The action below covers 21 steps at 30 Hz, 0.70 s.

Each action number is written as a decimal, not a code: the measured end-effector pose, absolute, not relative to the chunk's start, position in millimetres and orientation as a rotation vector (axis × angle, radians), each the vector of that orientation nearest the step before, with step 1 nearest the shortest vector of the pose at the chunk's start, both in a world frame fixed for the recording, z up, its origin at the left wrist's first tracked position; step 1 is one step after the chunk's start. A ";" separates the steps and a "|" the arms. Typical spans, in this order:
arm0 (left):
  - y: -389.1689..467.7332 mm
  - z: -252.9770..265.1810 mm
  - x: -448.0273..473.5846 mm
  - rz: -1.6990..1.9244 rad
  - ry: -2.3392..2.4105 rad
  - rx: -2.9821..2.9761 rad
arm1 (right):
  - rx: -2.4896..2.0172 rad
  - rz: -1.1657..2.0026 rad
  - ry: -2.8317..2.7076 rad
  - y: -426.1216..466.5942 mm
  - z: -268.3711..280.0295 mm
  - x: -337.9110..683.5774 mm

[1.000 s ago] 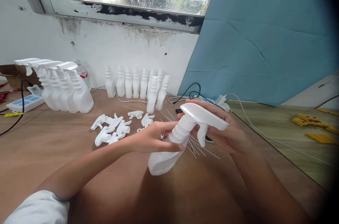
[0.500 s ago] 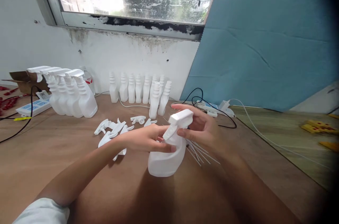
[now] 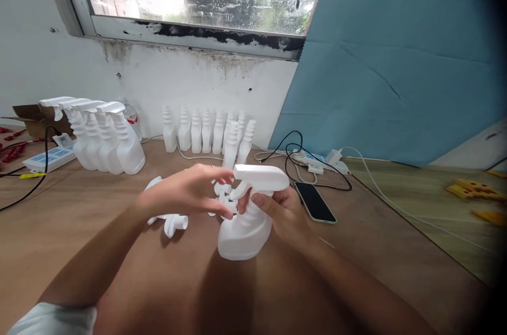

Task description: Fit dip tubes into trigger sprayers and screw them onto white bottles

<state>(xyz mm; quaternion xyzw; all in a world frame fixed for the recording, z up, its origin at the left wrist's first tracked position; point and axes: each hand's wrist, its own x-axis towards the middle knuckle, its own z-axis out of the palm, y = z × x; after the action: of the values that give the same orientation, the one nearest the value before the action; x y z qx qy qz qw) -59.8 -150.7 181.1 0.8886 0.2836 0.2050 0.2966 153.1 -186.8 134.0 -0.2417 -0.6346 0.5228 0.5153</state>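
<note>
A white spray bottle point(image 3: 244, 237) with its trigger head point(image 3: 261, 177) on top tilts slightly over the brown table in front of me. My right hand point(image 3: 283, 211) is wrapped round its neck, just under the head. To the left of the bottle, my left hand point(image 3: 186, 192) is open, thumb and fingers apart and holding nothing; the fingertips come close to the trigger. Loose white trigger heads point(image 3: 174, 224) lie beneath and around my left hand, which partly hides them.
Several bottles without heads point(image 3: 196, 131) stand along the wall. Further left is a row of bottles with heads point(image 3: 130, 147), near a power strip point(image 3: 49, 159) and a cardboard box point(image 3: 29, 126). A phone point(image 3: 316, 202) and black cable point(image 3: 332, 187) lie to the right.
My left hand has let go of the bottle and moved left, its fingers spreading. The trigger head has turned so its nozzle points left. The phone now shows beyond my right hand.
</note>
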 end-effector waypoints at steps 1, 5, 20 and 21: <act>-152.8 185.5 -65.0 0.648 0.728 2.354 | -0.581 1.252 -1.522 -188.2 134.9 151.2; -164.4 195.2 -68.5 1.011 0.549 2.218 | -0.620 1.223 -1.500 -192.5 138.9 147.9; -169.5 190.3 -58.0 1.344 0.543 2.348 | -0.441 1.331 -1.456 -185.8 128.2 151.8; -169.4 190.4 -57.7 1.350 0.539 2.357 | -0.418 1.350 -1.470 -185.9 129.3 152.1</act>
<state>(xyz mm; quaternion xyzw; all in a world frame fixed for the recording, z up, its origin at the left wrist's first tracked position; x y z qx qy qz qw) -57.7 -169.4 190.4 0.8364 0.1913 0.4792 0.1850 152.1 -185.9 129.3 -0.1746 -0.6142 0.5641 0.5235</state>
